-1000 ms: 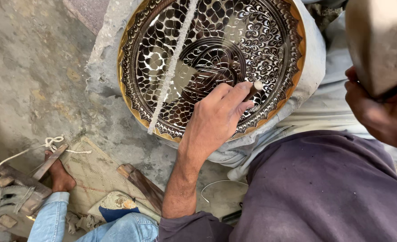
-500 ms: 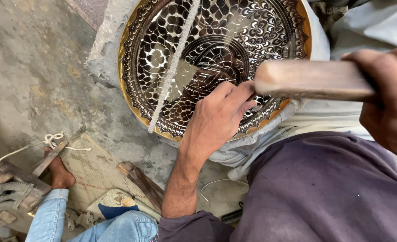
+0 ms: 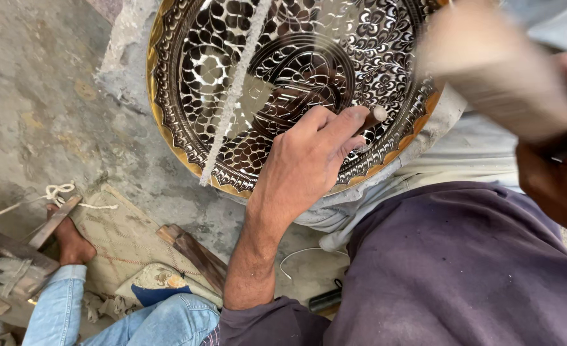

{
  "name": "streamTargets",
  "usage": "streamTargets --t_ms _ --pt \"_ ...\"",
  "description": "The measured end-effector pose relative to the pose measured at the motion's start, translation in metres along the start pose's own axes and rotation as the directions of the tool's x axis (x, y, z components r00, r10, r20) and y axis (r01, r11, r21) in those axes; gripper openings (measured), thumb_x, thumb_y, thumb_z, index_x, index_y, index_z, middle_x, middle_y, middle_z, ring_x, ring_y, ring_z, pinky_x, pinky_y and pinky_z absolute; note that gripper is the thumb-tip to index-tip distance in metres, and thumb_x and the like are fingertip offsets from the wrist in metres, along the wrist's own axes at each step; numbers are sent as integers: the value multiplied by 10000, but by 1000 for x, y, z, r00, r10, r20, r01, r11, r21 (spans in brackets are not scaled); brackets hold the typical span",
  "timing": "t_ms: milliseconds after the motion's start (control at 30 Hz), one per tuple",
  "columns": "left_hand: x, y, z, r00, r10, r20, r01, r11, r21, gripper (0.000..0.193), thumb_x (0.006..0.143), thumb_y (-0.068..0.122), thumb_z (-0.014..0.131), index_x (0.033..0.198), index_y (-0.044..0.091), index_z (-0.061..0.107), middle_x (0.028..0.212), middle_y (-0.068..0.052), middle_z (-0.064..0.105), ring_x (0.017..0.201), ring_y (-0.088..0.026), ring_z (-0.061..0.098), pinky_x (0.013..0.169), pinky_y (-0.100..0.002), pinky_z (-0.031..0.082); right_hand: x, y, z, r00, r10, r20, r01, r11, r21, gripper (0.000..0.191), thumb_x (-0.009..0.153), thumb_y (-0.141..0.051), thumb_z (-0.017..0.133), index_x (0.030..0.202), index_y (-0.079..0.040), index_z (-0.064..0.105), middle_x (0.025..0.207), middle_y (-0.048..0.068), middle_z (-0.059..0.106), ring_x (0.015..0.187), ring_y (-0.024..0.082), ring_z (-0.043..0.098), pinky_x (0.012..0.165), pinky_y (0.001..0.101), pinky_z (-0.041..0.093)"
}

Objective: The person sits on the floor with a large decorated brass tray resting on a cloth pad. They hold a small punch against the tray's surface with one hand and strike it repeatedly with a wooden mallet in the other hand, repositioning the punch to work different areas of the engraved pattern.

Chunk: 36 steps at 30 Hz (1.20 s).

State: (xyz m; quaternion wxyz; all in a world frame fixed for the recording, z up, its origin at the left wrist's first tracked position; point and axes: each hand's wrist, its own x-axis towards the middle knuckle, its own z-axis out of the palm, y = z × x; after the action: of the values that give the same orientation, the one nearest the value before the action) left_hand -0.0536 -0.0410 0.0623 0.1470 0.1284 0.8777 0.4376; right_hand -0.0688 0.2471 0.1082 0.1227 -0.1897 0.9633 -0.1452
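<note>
A large round engraved metal plate (image 3: 194, 70) with a dark floral pattern and a brass rim lies on a block covered with pale cloth. My left hand (image 3: 303, 160) rests on the plate's lower right part and pinches a small chisel (image 3: 374, 116) upright against the metal. My right hand (image 3: 556, 173) is at the right edge, gripping a wooden mallet (image 3: 495, 70) that is raised and blurred above the plate. A pale strip (image 3: 235, 90) runs diagonally across the plate's face.
My purple-clad leg (image 3: 463, 275) fills the lower right. At the lower left sits another person in blue jeans (image 3: 59, 307) with a bare foot (image 3: 72, 243) on a woven mat (image 3: 123, 237). A wooden piece (image 3: 194, 253) and a rope (image 3: 53, 192) lie on the concrete floor.
The mallet came down across the plate toward the chisel half a second ago and is now lifted back up to the right. My left hand has stayed in place.
</note>
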Motion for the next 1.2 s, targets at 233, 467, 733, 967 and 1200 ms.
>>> streamTargets --t_ms 233,467,733,967,1200 --pt "2 0 1 1000 -11 2 11 1000 -3 355 993 204 750 1328 170 639 900 -62 584 714 -226 673 635 -382 570 0 5 1 1000 -16 10 16 1000 9 456 851 191 592 1296 91 612 998 213 665 869 294 678 803 393 586" --pt "-7 -5 9 992 48 -120 -59 994 -91 335 1051 188 739 1363 179 617 971 -31 634 801 -137 721 700 -282 626 5 7 0 1000 -19 14 19 1000 7 448 855 184 597 1292 87 609 996 210 664 869 293 678 804 394 586" --pt "-17 -9 24 966 -39 -254 13 995 -100 359 1050 195 737 1368 120 589 1055 -55 663 828 -144 705 699 -287 606 13 7 2 999 -38 31 37 999 27 439 858 175 603 1287 81 606 992 206 664 869 291 678 806 394 586" --pt "-18 0 17 964 -61 -259 49 997 -51 327 1065 192 730 1360 115 611 1003 -51 648 777 -167 682 681 -318 580 18 7 -2 999 -34 22 34 999 25 431 861 168 609 1283 77 603 990 204 663 869 290 679 807 394 586" --pt "-10 1 12 965 -56 -255 40 997 -68 279 1063 200 720 1310 111 624 978 -50 642 769 -159 686 628 -291 584 18 12 -2 999 -39 28 38 999 36 424 864 161 614 1278 72 601 987 201 663 868 289 679 808 394 586"
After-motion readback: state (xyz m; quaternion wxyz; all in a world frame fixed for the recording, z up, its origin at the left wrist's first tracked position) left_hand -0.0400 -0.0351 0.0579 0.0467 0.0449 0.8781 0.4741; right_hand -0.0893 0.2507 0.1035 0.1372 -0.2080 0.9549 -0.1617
